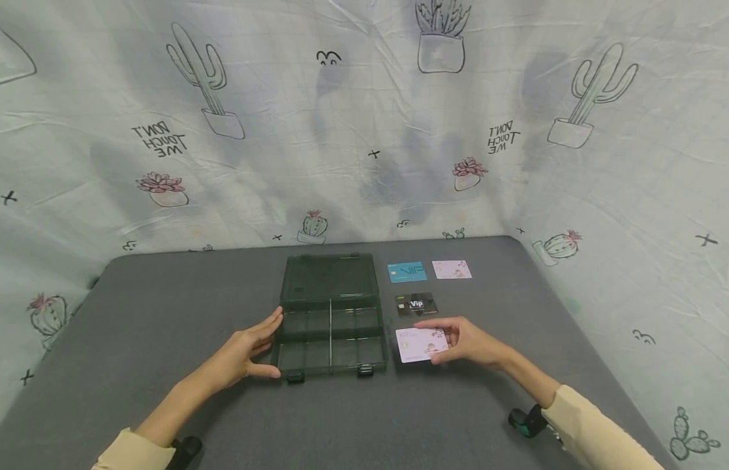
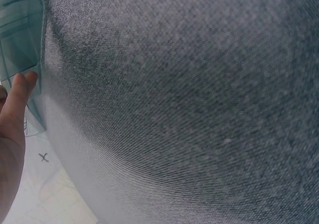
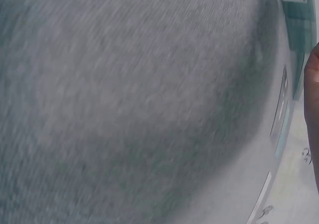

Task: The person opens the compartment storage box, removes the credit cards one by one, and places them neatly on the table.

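A dark green see-through plastic box (image 1: 329, 279) lies with its lid folded back, and a thin divider (image 1: 331, 339) splits its tray. My left hand (image 1: 239, 356) touches the box's left side with extended fingers, its thumb near the front left corner. In the left wrist view the fingertips (image 2: 31, 78) are right at the box wall (image 2: 20, 45). Just right of the box, my right hand (image 1: 474, 343) pinches a pale pink card (image 1: 412, 349) between thumb and fingers, its printed face up. The right wrist view catches only part of that hand (image 3: 313, 109), and the held card is hidden there.
Behind the held card lies a black "Vip" card (image 1: 416, 304). Farther back are a blue card (image 1: 407, 272) and another pink card (image 1: 452, 269). The grey table (image 1: 182, 307) meets a cactus-print curtain (image 1: 270, 130) at the back and sides.
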Motion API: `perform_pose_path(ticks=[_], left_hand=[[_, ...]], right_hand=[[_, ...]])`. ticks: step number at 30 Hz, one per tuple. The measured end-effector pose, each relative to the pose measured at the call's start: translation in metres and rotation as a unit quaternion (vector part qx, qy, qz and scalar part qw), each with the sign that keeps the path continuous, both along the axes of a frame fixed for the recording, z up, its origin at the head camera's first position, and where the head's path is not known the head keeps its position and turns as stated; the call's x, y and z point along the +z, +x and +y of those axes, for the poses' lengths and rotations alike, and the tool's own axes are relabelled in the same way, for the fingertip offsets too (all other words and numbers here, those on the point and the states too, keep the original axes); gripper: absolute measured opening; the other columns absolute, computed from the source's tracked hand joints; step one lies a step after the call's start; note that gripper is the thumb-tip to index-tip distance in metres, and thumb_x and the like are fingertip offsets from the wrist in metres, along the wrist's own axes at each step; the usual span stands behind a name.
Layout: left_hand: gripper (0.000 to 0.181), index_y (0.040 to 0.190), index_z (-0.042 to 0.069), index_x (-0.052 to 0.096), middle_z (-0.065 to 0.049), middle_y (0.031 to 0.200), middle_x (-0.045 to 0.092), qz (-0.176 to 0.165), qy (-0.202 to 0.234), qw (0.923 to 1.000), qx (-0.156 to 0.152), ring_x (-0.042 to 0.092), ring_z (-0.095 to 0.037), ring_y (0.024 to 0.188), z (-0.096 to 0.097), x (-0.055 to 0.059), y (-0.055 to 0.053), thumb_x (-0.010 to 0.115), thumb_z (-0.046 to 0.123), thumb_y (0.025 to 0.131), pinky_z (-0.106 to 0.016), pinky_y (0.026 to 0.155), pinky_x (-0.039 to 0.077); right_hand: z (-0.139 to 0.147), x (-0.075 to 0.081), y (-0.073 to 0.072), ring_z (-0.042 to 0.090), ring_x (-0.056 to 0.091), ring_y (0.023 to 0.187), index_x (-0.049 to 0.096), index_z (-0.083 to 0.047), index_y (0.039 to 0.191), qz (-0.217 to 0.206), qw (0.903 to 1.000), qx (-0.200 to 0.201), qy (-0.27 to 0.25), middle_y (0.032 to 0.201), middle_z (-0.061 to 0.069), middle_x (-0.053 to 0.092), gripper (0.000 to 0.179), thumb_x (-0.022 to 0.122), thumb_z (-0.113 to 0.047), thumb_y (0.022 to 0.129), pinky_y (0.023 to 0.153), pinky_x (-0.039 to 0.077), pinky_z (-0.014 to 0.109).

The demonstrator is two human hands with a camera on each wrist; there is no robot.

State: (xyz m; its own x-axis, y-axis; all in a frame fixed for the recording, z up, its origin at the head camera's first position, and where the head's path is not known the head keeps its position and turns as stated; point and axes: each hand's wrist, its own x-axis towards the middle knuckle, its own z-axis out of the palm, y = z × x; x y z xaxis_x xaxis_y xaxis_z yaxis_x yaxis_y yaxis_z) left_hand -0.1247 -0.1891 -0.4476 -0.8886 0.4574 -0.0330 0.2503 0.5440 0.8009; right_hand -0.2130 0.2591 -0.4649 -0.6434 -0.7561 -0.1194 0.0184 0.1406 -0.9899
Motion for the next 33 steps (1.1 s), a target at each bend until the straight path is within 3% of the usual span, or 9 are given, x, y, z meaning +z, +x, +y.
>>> perform_pose_path(ticks=[14,33], left_hand=[[0.1,0.146,-0.012,0.018,-0.025,0.156,0.006,-0.003,0.004,1.0,0.003,0.031,-0.045,0.133,0.0,0.001,0.001,0.081,0.014,0.073,-0.039,0.101,0.044],[0.1,0.146,-0.014,0.019,-0.026,0.156,0.007,0.008,-0.007,0.9999,0.0,0.033,-0.046,0.132,0.002,-0.002,0.003,0.081,0.015,0.073,-0.039,0.1,0.045]], right_hand=[[0.031,-0.006,-0.017,0.01,0.064,0.086,0.042,0.009,0.139,-0.014,0.9996,-0.017,0.016,0.103,0.01,0.069,0.071,0.076,0.003,0.076,0.071,0.058,0.021],[0.066,-0.014,-0.027,0.012,0.064,0.091,0.04,0.011,0.139,-0.006,0.9985,-0.029,0.047,0.112,0.01,0.065,0.071,0.074,0.005,0.077,0.077,0.058,0.024]])
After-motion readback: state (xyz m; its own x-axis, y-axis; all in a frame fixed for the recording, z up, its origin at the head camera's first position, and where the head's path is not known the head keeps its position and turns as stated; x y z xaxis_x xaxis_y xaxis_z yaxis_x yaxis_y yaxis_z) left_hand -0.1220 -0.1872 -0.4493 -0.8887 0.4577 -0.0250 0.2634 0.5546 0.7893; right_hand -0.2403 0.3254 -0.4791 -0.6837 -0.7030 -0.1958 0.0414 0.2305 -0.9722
